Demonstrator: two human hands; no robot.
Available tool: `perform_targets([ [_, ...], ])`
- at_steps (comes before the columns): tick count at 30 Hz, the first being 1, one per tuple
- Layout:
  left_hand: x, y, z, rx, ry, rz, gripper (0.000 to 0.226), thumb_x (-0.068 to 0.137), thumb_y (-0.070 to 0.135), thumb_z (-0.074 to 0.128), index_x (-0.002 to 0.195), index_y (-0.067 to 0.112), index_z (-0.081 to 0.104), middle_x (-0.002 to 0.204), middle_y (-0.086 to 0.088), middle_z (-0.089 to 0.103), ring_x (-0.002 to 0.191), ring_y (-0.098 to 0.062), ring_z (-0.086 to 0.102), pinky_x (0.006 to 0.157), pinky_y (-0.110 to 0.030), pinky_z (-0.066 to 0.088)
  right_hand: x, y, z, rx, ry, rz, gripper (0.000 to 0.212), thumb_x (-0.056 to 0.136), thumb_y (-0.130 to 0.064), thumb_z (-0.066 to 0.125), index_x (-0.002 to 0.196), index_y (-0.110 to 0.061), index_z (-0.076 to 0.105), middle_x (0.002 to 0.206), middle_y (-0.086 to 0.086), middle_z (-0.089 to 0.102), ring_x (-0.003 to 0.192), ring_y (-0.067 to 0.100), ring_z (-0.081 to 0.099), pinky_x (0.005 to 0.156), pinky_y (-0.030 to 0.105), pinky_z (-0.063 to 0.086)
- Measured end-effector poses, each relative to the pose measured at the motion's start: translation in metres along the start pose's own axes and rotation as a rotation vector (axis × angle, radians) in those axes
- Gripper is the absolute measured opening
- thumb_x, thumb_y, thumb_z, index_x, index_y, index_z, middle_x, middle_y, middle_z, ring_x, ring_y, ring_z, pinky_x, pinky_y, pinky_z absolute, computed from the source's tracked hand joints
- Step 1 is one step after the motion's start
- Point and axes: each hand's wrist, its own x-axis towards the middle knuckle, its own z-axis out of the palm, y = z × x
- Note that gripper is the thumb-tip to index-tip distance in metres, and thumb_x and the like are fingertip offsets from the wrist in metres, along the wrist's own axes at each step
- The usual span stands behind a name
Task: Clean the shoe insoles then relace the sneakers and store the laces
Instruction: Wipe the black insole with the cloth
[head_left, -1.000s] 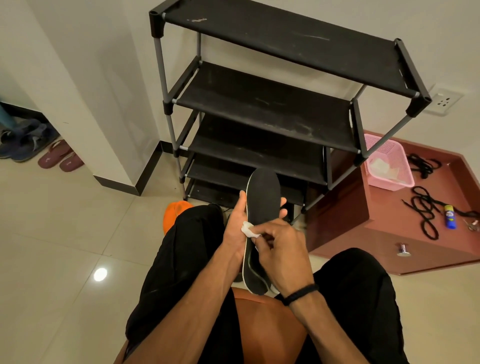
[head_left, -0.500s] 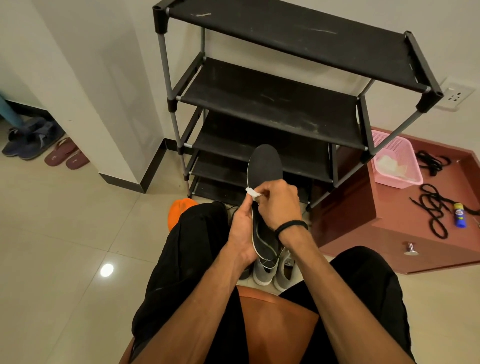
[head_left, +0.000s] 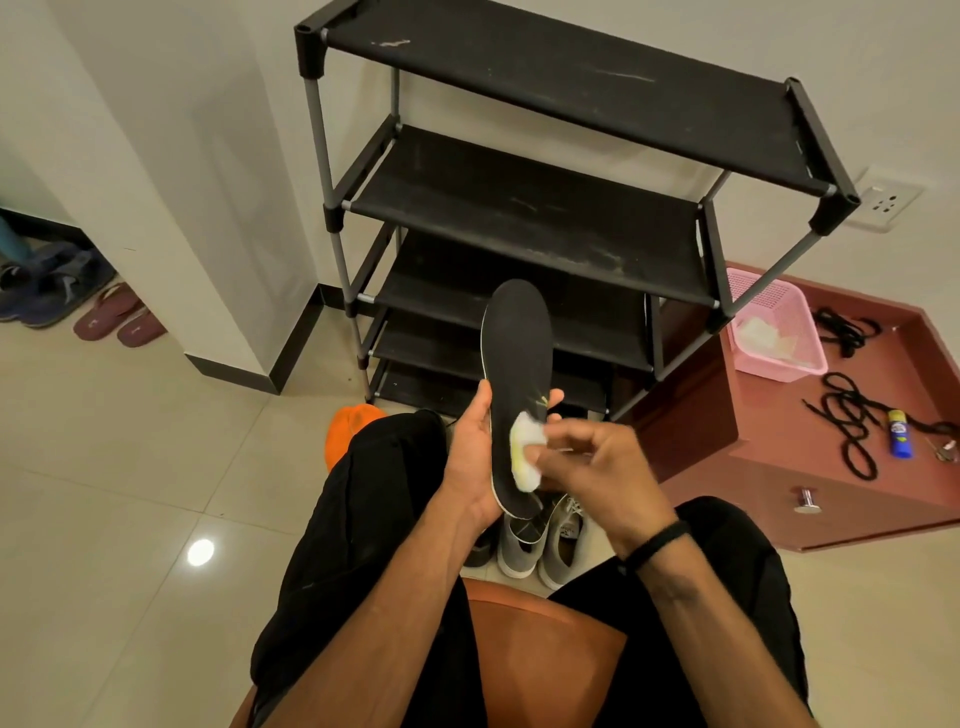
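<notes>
My left hand (head_left: 470, 457) holds a black insole (head_left: 517, 343) upright by its lower half, toe end pointing up. My right hand (head_left: 597, 467) pinches a small white wipe (head_left: 527, 441) against the insole's lower middle. Under my hands a pair of grey sneakers (head_left: 540, 540) stands on the floor between my knees, partly hidden by the insole. Black laces (head_left: 847, 421) lie loose on the red-brown cabinet top (head_left: 779, 441) at the right.
A black four-tier shoe rack (head_left: 524, 208) stands straight ahead. A pink basket (head_left: 774, 327) with white wipes, a small blue tube (head_left: 897, 434) and more laces rest on the cabinet. An orange object (head_left: 348, 431) lies by my left knee. Sandals (head_left: 117, 322) sit far left.
My right hand has slid the wipe down the insole from the middle toward the heel. The left hand keeps holding the insole, now a little lower in view.
</notes>
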Motion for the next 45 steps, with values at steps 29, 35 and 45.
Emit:
perform_targets([
  [29,-0.002,-0.009,0.006,0.251,0.024,0.023,0.068,0.101,0.070,0.039,0.130,0.018,0.073,0.134,-0.020,0.068,0.116,-0.030,0.066,0.112,-0.049,0.045,0.051,0.012,-0.008,-0.904,0.302,-0.427,0.044,0.092,0.002,0.063,0.130,-0.017,0.053,0.109,0.007,0.069,0.103,0.021,0.064,0.080,0.037,0.059],
  [35,0.001,-0.012,-0.001,0.227,0.024,0.035,0.074,0.097,0.074,0.042,0.142,0.019,0.063,0.141,-0.016,0.065,0.135,-0.031,0.059,0.120,-0.050,0.040,0.050,0.035,0.001,-0.909,0.345,-0.467,0.033,0.089,0.004,0.063,0.114,-0.017,0.060,0.095,0.009,0.068,0.084,0.025,0.067,0.071,0.040,0.058],
  [45,0.005,-0.002,-0.005,0.048,0.037,-0.068,0.088,0.099,0.076,0.031,0.136,0.005,0.067,0.144,-0.015,0.063,0.139,-0.022,0.055,0.127,-0.039,0.027,-0.015,0.054,0.020,-0.542,0.275,-0.494,0.027,0.088,-0.006,0.076,0.107,-0.023,0.068,0.101,-0.017,0.073,0.097,-0.009,0.066,0.086,0.007,0.049],
])
